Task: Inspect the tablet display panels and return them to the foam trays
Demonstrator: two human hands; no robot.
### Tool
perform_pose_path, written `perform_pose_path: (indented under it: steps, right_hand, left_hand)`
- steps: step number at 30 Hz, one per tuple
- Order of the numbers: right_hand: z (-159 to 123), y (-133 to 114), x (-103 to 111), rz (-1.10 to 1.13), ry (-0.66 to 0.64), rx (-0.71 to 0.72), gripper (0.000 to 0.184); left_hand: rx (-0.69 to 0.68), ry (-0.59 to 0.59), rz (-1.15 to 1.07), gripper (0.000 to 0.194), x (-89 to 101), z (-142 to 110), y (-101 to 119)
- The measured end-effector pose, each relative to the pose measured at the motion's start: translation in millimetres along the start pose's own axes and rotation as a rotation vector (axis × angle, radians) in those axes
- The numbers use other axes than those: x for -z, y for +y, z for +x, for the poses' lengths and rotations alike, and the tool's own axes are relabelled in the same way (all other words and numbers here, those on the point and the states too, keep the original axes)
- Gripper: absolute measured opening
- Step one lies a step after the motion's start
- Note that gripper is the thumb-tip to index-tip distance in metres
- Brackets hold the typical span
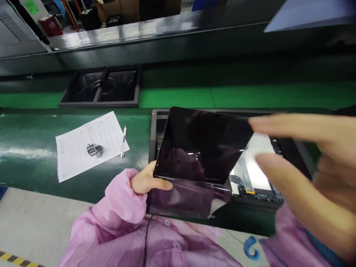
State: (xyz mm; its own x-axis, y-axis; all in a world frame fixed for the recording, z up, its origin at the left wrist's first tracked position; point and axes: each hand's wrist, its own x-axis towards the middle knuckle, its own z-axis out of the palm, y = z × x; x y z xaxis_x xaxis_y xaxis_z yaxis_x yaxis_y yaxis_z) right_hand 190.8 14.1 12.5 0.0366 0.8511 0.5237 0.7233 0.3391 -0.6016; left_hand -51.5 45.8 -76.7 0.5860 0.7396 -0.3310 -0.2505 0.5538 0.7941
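My left hand (146, 180), in a pink sleeve, grips the near left corner of a glossy black screen panel (203, 142) and holds it tilted above an open device chassis (258, 174). The chassis shows a white inner plate, flat cables and a dark frame. My right hand (303, 167) hovers close to the camera over the panel's right edge, blurred, with fingers stretched out and apart, holding nothing. A clear film hangs under the panel's near edge.
A printed form (89, 146) lies on the green belt at left, with a metal tally counter (95, 150) on it and a white pen (123, 142) beside it. A black two-compartment tray (101, 89) sits farther back. A steel rail runs along the far side.
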Motion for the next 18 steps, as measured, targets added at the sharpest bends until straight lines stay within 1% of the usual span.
perform_pose_path:
  steps: [1,2,3,5,8,10,14,16,18]
  right_hand:
    - [14.4,-3.8,-6.5,-0.12,-0.064,0.017,0.038]
    - [27.5,-7.6,-14.1,-0.191,-0.077,0.077,0.045]
    - [38.4,-11.3,-22.2,-0.23,-0.092,0.12,0.048]
    - [52.5,-17.9,-37.7,-0.235,-0.094,0.145,0.047]
    - [59.1,-26.8,-52.2,-0.142,-0.05,0.089,0.046]
    - [60.9,-31.5,-54.4,-0.058,-0.043,0.046,0.045]
    - [68.9,-35.6,-48.7,0.108,-0.171,-0.065,0.034]
    - [72.2,-34.5,-45.0,0.127,-0.225,-0.102,0.032]
    - [71.9,-31.9,-41.0,0.129,-0.233,-0.102,0.023]
  left_hand:
    - [-0.001,-0.022,0.03,0.033,-0.3,-1.3,0.2]
    - [-0.002,-0.044,0.059,0.034,-0.2,-2.4,0.2]
    - [-0.003,-0.067,0.094,0.035,0.2,-3.2,0.0]
    - [-0.01,-0.125,0.162,0.037,1.3,-4.0,-0.3]
    - [-0.035,-0.193,0.215,0.038,3.0,-4.1,-0.4]
    - [-0.053,-0.229,0.234,0.037,4.3,-3.6,-0.8]
    - [-0.072,-0.264,0.221,0.043,8.3,-1.3,-2.5]
    - [-0.077,-0.291,0.199,0.042,10.0,-0.2,-2.9]
    - [-0.085,-0.309,0.164,0.04,11.2,-0.2,-3.4]
